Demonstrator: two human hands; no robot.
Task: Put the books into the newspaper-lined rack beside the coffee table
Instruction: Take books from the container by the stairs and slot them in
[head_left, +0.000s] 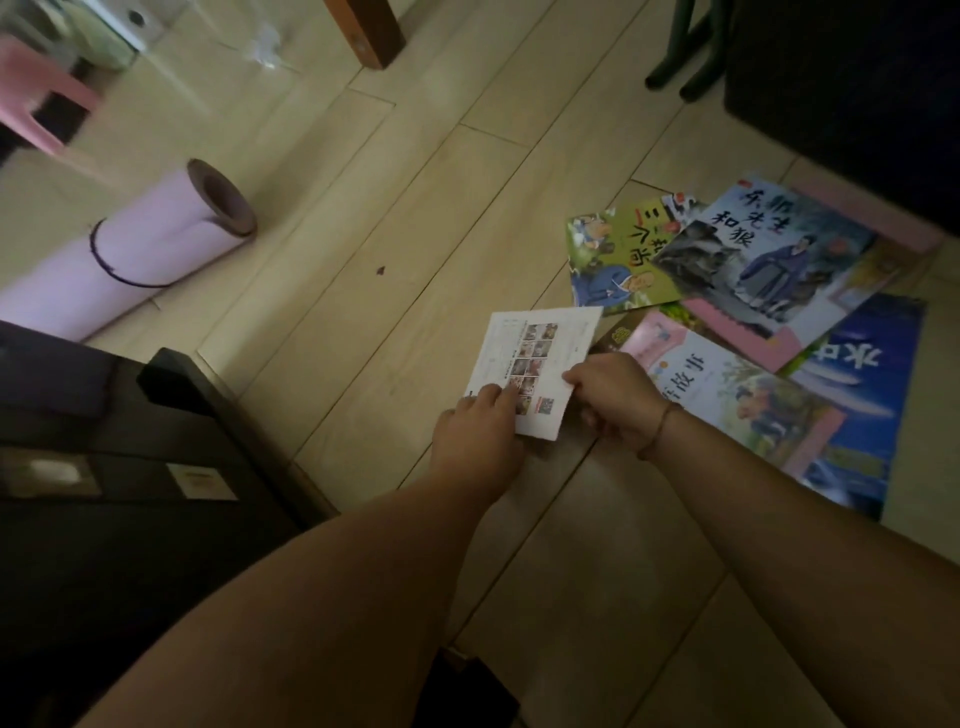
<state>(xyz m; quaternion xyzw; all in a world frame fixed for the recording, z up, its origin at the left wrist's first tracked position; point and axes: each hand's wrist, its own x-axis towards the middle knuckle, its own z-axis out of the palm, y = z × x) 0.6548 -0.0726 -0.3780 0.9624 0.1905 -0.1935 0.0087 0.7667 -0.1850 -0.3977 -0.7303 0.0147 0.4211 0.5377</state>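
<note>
Both hands, left and right, pinch a thin white photo-printed booklet, lifting it clear of the picture books fanned beyond the right hand.

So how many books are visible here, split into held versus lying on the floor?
Held in both hands: 1, the white booklet, left hand, right hand.
On the floor: at least 4: green, grey-blue, pink, dark blue.
Total: 5.

Booklet left of overlapping books — roll far left.
</note>
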